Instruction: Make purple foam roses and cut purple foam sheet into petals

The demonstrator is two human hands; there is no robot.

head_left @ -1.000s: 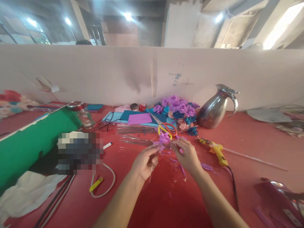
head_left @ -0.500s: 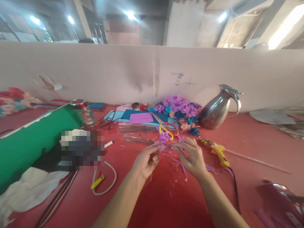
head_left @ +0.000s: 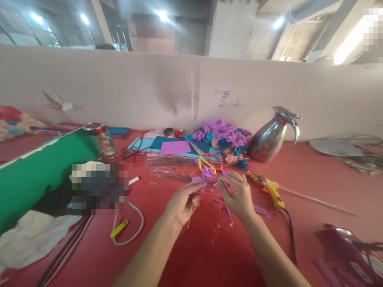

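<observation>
My left hand (head_left: 185,203) is closed, with thumb and forefinger pinching a purple paper petal (head_left: 196,180). A thin pale stick (head_left: 190,217) pokes out below its curled fingers. Close by on the right, my right hand (head_left: 238,195) has its fingertips pressed together; what they hold, if anything, is too small to make out. Just beyond both hands lie purple paper pieces (head_left: 208,172) and scissors (head_left: 206,157) with yellow and orange handles. Thin wires (head_left: 167,173) are spread behind my left hand. Purple scraps (head_left: 229,213) litter the red table under my right hand.
Paper flowers (head_left: 227,133) and a metal jug (head_left: 267,139) stand at the back. A yellow glue gun (head_left: 273,191) with a cord lies on the right. Leftward are glasses (head_left: 134,149), a glass jar (head_left: 104,143), a green board (head_left: 60,163) and a looped cable (head_left: 142,221).
The view has turned slightly right, so the table items sit a little farther left. Both hands keep their pinched poses, and the purple petal in my left hand shows more of its face.
</observation>
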